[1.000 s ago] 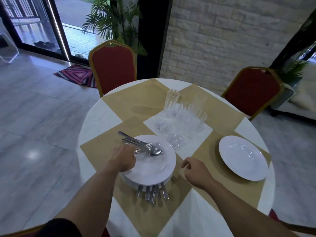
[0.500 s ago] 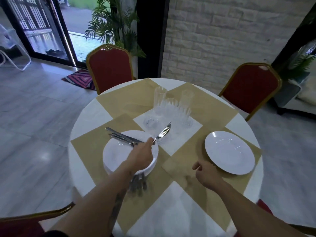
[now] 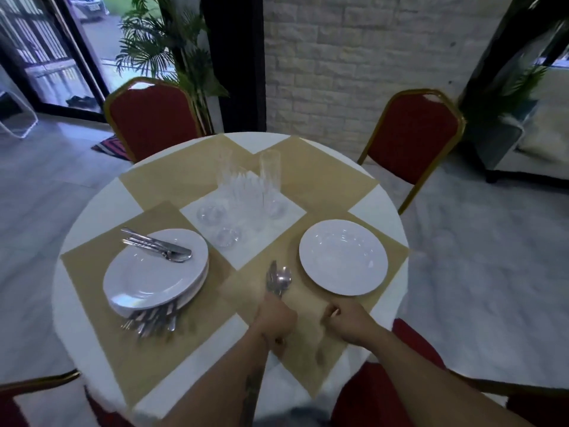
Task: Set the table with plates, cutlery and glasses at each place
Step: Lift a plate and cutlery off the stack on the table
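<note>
My left hand [image 3: 275,319] grips a fork and spoon [image 3: 279,280] that point away from me, just left of a single white plate [image 3: 343,257] on the near right tan placemat. My right hand [image 3: 346,320] rests curled on the same mat below the plate, holding nothing that I can see. A stack of white plates [image 3: 154,272] sits on the left mat with spare cutlery [image 3: 157,245] lying across its top and more cutlery [image 3: 151,320] poking out from under it. Several clear glasses [image 3: 246,192] stand bunched at the table's centre.
The round table [image 3: 89,211] has a white cloth and tan placemats. Red chairs with gold frames stand at the far left [image 3: 147,118], far right [image 3: 412,134] and close to me on both sides. A palm plant [image 3: 163,44] and brick wall lie behind.
My left hand lifted a fork and spoon off the plate stack and carried them right, to the left side of the single plate. My right hand stayed near that plate.
</note>
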### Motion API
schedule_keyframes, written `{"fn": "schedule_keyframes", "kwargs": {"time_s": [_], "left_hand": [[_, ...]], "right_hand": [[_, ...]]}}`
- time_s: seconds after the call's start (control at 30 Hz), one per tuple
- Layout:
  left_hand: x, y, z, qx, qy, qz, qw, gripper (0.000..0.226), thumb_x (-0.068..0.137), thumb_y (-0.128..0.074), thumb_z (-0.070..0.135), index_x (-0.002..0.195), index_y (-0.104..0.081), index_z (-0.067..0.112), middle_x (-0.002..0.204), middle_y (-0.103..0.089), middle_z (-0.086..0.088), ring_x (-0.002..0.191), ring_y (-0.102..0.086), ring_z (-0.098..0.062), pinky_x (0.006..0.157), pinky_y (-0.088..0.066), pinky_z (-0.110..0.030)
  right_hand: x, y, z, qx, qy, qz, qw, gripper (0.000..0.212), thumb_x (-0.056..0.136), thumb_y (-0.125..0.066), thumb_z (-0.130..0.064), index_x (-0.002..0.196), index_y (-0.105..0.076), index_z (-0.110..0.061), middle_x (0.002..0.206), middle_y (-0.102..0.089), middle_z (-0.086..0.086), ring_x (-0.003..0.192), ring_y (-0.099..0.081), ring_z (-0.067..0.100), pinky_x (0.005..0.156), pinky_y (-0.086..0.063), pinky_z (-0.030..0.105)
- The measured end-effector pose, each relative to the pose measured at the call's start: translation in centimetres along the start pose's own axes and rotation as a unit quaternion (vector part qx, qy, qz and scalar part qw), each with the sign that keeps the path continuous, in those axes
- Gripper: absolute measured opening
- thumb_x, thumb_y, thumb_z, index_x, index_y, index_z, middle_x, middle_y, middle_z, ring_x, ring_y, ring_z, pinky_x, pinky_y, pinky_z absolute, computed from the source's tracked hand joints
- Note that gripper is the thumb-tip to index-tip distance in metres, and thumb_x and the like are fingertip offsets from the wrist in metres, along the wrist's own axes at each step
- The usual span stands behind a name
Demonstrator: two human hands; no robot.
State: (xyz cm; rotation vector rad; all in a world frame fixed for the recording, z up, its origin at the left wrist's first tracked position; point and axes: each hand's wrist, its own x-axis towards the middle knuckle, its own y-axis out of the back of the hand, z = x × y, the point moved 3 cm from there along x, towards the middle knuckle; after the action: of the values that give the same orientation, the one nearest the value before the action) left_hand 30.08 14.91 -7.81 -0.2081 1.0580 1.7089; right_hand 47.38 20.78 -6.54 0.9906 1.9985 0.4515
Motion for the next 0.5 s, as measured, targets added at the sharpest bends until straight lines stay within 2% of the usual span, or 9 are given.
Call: {"fn": "schedule_keyframes", "kwargs": {"time_s": [0.03,0.13,0.23,0.33,0.4,0.5], "left_hand": [[-0.4,-0.4,0.5,-0.008,0.0,-0.007,1.0,0.054,0.089,-0.055,0.01,0.139,-0.036,0.001,0.126,-0.058,-0.023,0.081,-0.061,-0.028,0.053,-0.047,-0.025],[-0.7,-0.9,1.5,-0.032,-0.01,-0.026,0.999,0.05,0.087,-0.055,0.013,0.134,-0.046,-0.001,0.126,-0.061,-0.02,0.101,-0.065,-0.031,0.059,-0.053,-0.024],[-1.3,-0.4,1.7,0.001,0.004,-0.048,0.999,0.036,0.092,-0.05,0.013,0.122,-0.059,-0.006,0.108,-0.067,-0.021,0.092,-0.069,-0.029,0.054,-0.051,-0.024],[-1.4,0.8,1.3,0.056,0.001,-0.012,0.998,0.031,0.084,-0.053,0.018,0.105,-0.065,-0.002,0.109,-0.067,-0.019,0.091,-0.064,-0.026,0.068,-0.046,-0.026],[-1.4,1.3,0.7,0.072,0.005,-0.004,0.997,0.026,0.083,-0.051,0.016,0.099,-0.065,0.001,0.107,-0.067,-0.018,0.099,-0.064,-0.031,0.072,-0.046,-0.028],[-1.7,2.2,-0.3,0.07,0.013,-0.008,0.997,0.019,0.08,-0.048,0.011,0.088,-0.063,0.003,0.102,-0.068,-0.021,0.103,-0.065,-0.037,0.074,-0.052,-0.034]], "right_hand": [[0.1,0.1,0.2,0.0,0.008,-0.004,1.0,0.02,0.084,-0.049,-0.008,0.09,-0.068,-0.01,0.087,-0.067,0.004,0.07,-0.058,0.012,0.055,-0.042,0.021],[0.4,0.3,0.4,-0.009,0.028,-0.009,1.0,0.02,0.086,-0.052,-0.007,0.093,-0.07,-0.011,0.088,-0.067,0.002,0.073,-0.059,0.01,0.056,-0.043,0.019],[0.8,0.1,0.3,-0.014,0.038,-0.011,0.999,0.018,0.082,-0.054,-0.008,0.086,-0.071,-0.014,0.081,-0.065,-0.003,0.078,-0.062,0.013,0.063,-0.049,0.025],[0.9,-0.2,-0.1,-0.047,0.059,-0.003,0.997,0.017,0.076,-0.054,-0.01,0.089,-0.065,-0.014,0.079,-0.061,-0.003,0.081,-0.062,0.021,0.068,-0.049,0.032],[0.7,-0.6,-0.7,-0.063,0.082,0.011,0.995,0.02,0.076,-0.052,-0.014,0.095,-0.057,-0.018,0.091,-0.061,0.0,0.086,-0.061,0.025,0.072,-0.051,0.034],[0.8,-2.0,-1.3,-0.128,0.135,0.006,0.983,0.038,0.086,-0.051,-0.023,0.125,-0.053,-0.024,0.132,-0.049,0.006,0.115,-0.057,0.031,0.089,-0.049,0.036]]}}
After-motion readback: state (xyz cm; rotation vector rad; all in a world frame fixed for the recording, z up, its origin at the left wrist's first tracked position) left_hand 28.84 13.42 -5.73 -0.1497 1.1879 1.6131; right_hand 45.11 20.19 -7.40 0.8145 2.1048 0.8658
